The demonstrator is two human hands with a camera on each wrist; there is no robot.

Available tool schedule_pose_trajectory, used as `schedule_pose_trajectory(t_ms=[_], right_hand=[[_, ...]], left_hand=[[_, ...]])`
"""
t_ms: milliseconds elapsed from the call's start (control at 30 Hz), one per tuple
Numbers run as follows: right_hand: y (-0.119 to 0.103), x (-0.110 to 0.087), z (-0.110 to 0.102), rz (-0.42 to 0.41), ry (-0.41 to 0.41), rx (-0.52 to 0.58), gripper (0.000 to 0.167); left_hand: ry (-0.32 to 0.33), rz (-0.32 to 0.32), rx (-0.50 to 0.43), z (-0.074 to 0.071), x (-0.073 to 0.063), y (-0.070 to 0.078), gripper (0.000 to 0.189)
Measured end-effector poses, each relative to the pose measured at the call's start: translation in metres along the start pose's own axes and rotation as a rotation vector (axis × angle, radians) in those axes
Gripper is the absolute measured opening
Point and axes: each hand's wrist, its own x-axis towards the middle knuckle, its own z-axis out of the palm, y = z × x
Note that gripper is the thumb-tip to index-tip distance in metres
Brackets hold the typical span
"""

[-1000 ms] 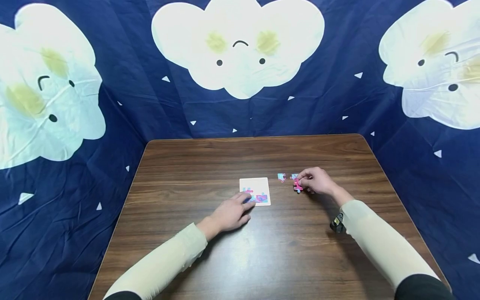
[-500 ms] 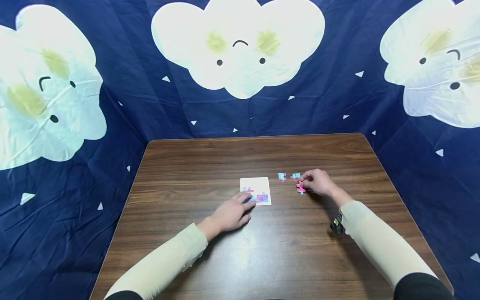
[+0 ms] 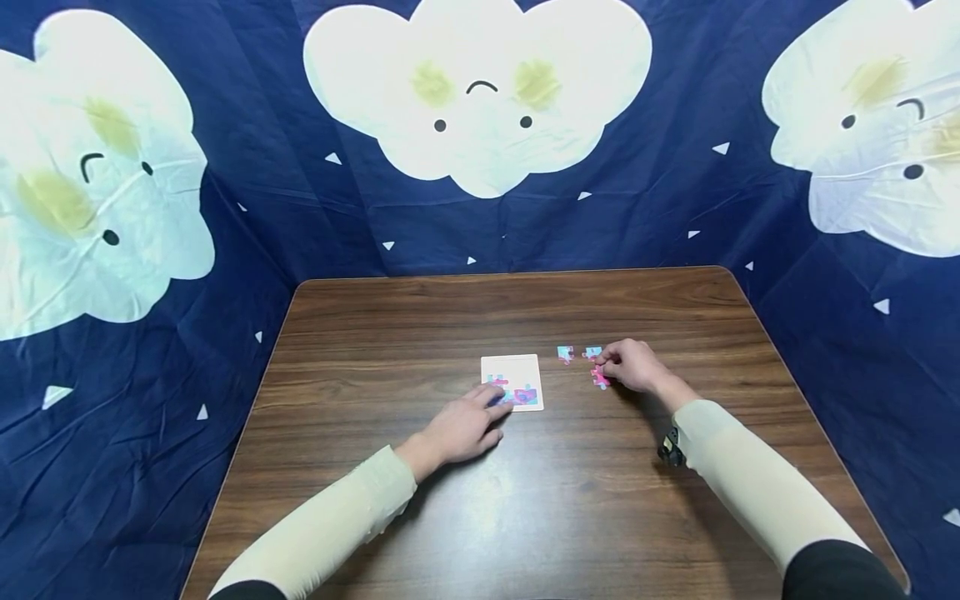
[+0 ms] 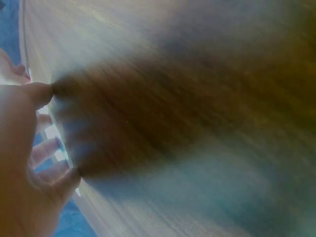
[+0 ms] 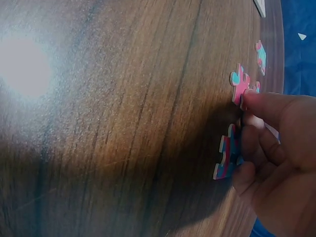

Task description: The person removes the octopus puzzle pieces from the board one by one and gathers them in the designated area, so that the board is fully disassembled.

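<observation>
In the head view my left hand lies with its fingertips on the white puzzle board. Blue and purple puzzle pieces sit along the board's near part, partly covered by those fingers. To the right of the board, my right hand pinches a pink puzzle piece close over the table. In the right wrist view the thumb presses on the edge of this pink piece. Another piece, pink and blue, lies under the curled fingers of that hand.
Two light-blue puzzle pieces lie just beyond, the left one apart and the right one close to my right fingertips. The brown wooden table ends at a blue curtain with printed clouds. A dark device hangs under the right wrist.
My right hand has shifted the pink piece slightly to the right and nearer, uncovering more of the light-blue piece behind it. The left hand has stayed on the board.
</observation>
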Motion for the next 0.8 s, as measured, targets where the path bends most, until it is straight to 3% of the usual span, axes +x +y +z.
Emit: schedule_pose_trajectory(t_ms=[533, 800], right_hand=[[-0.002, -0.004, -0.001, 0.028, 0.002, -0.010, 0.007], [-0.020, 0.002, -0.010, 0.047, 0.005, 0.057, 0.007]], left_hand=[[-0.005, 0.000, 0.030, 0.000, 0.000, 0.003, 0.053], [-0.032, -0.009, 0.064, 0.002, 0.000, 0.002, 0.054]])
